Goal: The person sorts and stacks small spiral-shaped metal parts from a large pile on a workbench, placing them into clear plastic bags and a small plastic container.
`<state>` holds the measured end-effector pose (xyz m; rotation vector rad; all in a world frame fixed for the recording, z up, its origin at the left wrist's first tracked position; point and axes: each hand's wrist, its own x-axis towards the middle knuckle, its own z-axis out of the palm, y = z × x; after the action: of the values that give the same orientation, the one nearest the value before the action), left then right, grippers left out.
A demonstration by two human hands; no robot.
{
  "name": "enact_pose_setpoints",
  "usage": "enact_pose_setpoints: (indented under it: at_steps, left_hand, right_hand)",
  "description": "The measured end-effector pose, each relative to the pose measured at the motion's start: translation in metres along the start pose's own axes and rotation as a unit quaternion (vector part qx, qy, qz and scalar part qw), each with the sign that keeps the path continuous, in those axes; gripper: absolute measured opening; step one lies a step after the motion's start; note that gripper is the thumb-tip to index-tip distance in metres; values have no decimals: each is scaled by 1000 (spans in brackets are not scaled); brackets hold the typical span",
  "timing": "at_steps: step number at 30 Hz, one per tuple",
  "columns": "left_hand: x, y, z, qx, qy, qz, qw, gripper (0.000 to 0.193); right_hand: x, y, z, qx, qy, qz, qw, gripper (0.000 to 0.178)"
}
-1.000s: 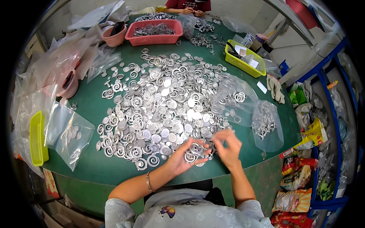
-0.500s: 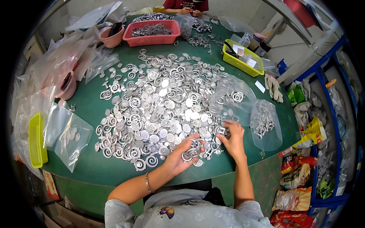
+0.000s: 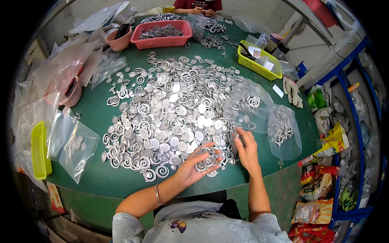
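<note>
On my feed the left hand [image 3: 189,169] is cupped palm up at lower centre, fingers curled around a few silvery spiral pieces [image 3: 205,159]. The right hand [image 3: 248,154] sits just beside it, over the near right edge of the metal heap [image 3: 166,107], thumb and fingers bent toward each other; I can't tell whether they pinch anything.

What worries me is the loose stack: if the left fingers relax or tilt, I'd expect a spiral to slide off and get lost among its likes. A careless sweep of the right hand might also catch the flat clear bag [image 3: 262,121] and drag pieces along.

The green worktop [image 3: 117,181] curves across the frame. Clear plastic bags [image 3: 44,73] crowd the upper left, a pink basket [image 3: 162,43] stands at top centre, and a yellow-green basket [image 3: 260,70] at upper right. A co-worker sits at the top edge; blue shelving [image 3: 344,64] lines the right.
</note>
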<state>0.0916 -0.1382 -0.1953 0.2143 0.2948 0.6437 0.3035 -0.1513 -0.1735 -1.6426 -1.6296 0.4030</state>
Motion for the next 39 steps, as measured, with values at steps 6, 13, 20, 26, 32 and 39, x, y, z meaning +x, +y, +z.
enact_pose_setpoints:
  at_steps: [6,13,20,26,32,39]
  left_hand:
    - [-2,-1,0,-39,-13,1,999,52]
    - [1,0,-4,-22,-56,-8,998,49]
    - [1,-1,-6,20,-13,5,1000,51]
    - [1,-1,-7,19,-2,5,1000,51]
    - [1,-1,0,-42,-59,-16,997,48]
    - [0,0,-5,-33,-73,-8,997,48]
  right_hand:
    - [-7,-59,-1,2,-100,-187,977,34]
    - [1,13,-15,-257,52,-9,965,20]
    - [1,15,-5,-184,51,20,981,18]
    - [3,2,-9,-183,186,-106,960,11]
    - [-22,-43,7,330,33,112,937,13]
    - [-9,-30,-9,-20,47,-4,999,19]
